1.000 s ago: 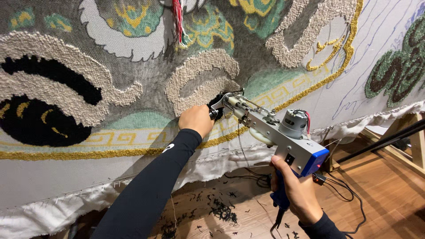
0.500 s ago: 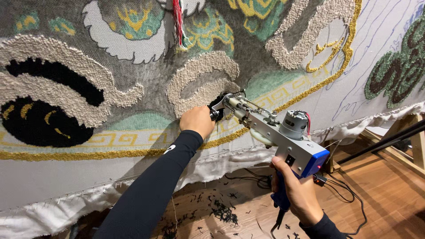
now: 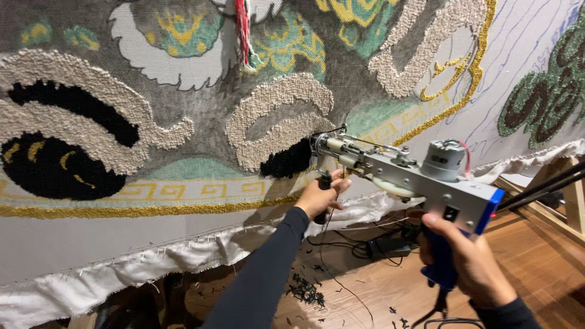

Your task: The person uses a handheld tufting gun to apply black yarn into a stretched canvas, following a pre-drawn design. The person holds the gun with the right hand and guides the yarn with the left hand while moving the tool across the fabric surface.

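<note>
Left hand (image 3: 322, 196) now lower, fist around tufting gun (image 3: 407, 176) front grip; right hand (image 3: 469, 265) clenched on blue rear handle

Both hands (image 3: 390, 234) on tufting gun (image 3: 405, 176)

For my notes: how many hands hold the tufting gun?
2. The left hand grips the front handle by the cloth; the right hand holds the blue rear grip of the tufting gun.

Warm indoor light falls evenly on the rug (image 3: 183, 122), which is sharp. Below the rug, the floor (image 3: 365, 286) lies in dim shadow. Straight lines bend near the edges.
</note>
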